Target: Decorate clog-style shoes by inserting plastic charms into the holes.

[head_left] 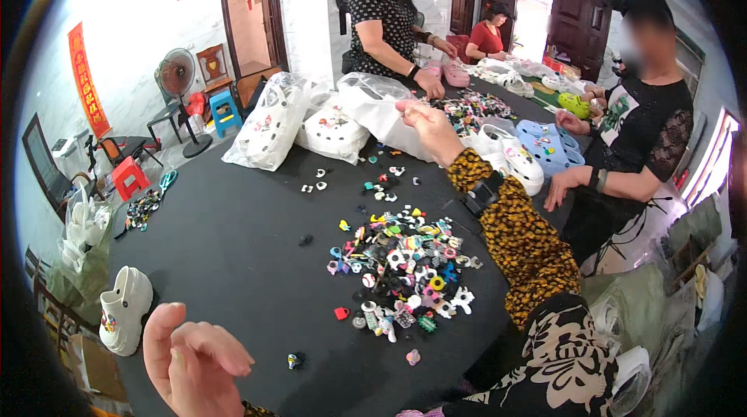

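My right hand (434, 131) reaches far over the black table, its fingers closed in front of a clear plastic bag (381, 98). Whatever those fingers hold, if anything, is too small to make out. My left hand (198, 366) is raised over the near left edge, its bent fingers apart and nothing seen in them. Beyond it stands a white clog (128, 304) with colourful charms on its front. A heap of small shoe charms (412, 261) lies between my hands. One loose charm (294, 360) is to the right of my left hand.
Bagged white clogs (268, 125) line the far edge. Scissors (167, 180) lie by a small charm pile (142, 211) at left. Co-workers (385, 20) stand across and at right, near blue clogs (545, 145), white clogs (520, 164) and another charm heap (478, 106).
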The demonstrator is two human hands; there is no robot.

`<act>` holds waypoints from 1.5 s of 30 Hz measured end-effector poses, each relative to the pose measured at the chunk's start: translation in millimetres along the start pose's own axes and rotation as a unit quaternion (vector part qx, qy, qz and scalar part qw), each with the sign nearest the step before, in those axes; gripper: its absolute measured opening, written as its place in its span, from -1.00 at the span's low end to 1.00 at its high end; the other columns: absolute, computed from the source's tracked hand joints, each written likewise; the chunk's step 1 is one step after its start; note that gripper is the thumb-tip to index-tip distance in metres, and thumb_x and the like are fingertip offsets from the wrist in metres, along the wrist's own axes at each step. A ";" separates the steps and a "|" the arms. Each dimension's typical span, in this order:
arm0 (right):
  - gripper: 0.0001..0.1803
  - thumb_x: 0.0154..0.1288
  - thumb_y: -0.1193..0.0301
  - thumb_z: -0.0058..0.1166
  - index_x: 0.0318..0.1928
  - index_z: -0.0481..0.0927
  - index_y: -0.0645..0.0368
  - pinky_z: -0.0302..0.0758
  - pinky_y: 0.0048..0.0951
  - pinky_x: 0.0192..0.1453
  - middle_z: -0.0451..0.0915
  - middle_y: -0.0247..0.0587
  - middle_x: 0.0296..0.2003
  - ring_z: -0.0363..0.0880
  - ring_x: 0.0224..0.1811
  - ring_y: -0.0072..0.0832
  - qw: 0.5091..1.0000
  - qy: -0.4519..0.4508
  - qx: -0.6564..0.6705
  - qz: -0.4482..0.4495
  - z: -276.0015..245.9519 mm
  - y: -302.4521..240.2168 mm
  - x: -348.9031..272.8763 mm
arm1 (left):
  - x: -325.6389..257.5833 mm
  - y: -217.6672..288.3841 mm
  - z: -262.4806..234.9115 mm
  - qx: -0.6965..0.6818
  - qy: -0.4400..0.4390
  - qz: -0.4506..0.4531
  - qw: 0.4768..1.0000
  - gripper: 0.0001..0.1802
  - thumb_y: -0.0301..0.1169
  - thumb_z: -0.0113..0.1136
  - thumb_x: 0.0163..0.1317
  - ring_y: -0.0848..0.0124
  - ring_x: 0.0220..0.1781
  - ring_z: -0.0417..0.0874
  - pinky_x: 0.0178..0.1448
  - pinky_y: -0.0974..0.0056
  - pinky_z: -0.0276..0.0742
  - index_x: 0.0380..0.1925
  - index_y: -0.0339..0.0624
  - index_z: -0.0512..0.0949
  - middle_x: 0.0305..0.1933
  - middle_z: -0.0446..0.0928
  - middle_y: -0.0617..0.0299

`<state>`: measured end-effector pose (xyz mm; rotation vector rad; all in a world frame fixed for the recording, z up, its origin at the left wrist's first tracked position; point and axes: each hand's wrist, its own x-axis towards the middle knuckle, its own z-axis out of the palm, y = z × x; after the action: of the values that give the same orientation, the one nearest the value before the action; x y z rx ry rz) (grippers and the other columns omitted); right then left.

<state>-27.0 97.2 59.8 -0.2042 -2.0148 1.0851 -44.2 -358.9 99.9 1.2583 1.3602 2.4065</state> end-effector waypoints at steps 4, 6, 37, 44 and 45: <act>-0.62 0.43 0.38 -0.18 0.11 0.44 0.40 0.33 -0.40 0.27 0.49 -0.14 0.08 0.43 0.12 -0.44 0.994 -0.081 0.072 0.000 -25.9 -38.5 -48.1 | -6.2 -5.7 8.7 0.101 0.012 -0.014 0.995 -0.71 -0.40 -0.11 0.36 0.42 -0.63 0.42 -0.57 0.36 0.37 -0.04 -0.37 0.43 -0.60 0.39 0.19; -0.61 0.43 0.38 -0.17 0.11 0.44 0.41 0.31 -0.39 0.29 0.48 -0.12 0.09 0.41 0.16 -0.44 0.994 -0.092 0.050 0.039 -49.5 -52.4 -85.1 | 2.0 -34.8 28.5 0.127 -0.013 -0.056 0.990 -0.79 -0.47 -0.07 0.29 0.41 -0.46 0.52 -0.38 0.35 0.44 -0.21 -0.38 0.51 -0.48 0.50 0.18; -0.79 0.19 0.51 0.03 -0.16 0.54 0.31 0.40 -0.24 0.09 0.51 0.00 -0.11 0.47 -0.05 -0.11 0.928 -0.311 0.061 -0.197 -30.7 -88.1 -219.7 | 96.0 -255.2 83.0 0.541 -0.270 -0.060 0.795 -0.58 -0.18 0.11 0.11 -0.06 -0.42 0.61 -0.32 0.01 0.46 -0.57 -0.43 0.57 -0.55 0.53 -0.23; -0.76 0.19 0.52 0.01 -0.12 0.54 0.29 0.47 -0.31 0.04 0.51 -0.04 -0.10 0.51 -0.05 -0.20 0.979 -0.106 -0.164 -0.057 -65.8 -6.6 -190.8 | 104.6 -250.9 104.1 0.624 -0.352 -0.099 0.691 -0.64 -0.25 0.13 -0.05 -0.04 -0.14 0.62 -0.04 0.09 0.50 -0.39 -0.36 0.61 -0.26 0.57 -0.25; -0.74 0.18 0.51 0.02 -0.09 0.53 0.29 0.47 -0.32 0.05 0.51 -0.04 -0.09 0.52 -0.04 -0.23 0.982 -0.071 -0.168 -0.051 -72.1 14.9 -183.6 | 107.2 -258.3 97.7 0.641 -0.412 -0.065 0.644 -0.65 -0.24 0.15 -0.07 -0.02 -0.08 0.60 0.01 0.12 0.50 -0.33 -0.25 0.64 -0.18 0.57 -0.21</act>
<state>141.5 62.6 -37.8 -0.1991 -2.3038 0.7072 -119.8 -91.9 -3.7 1.8716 2.5083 0.1537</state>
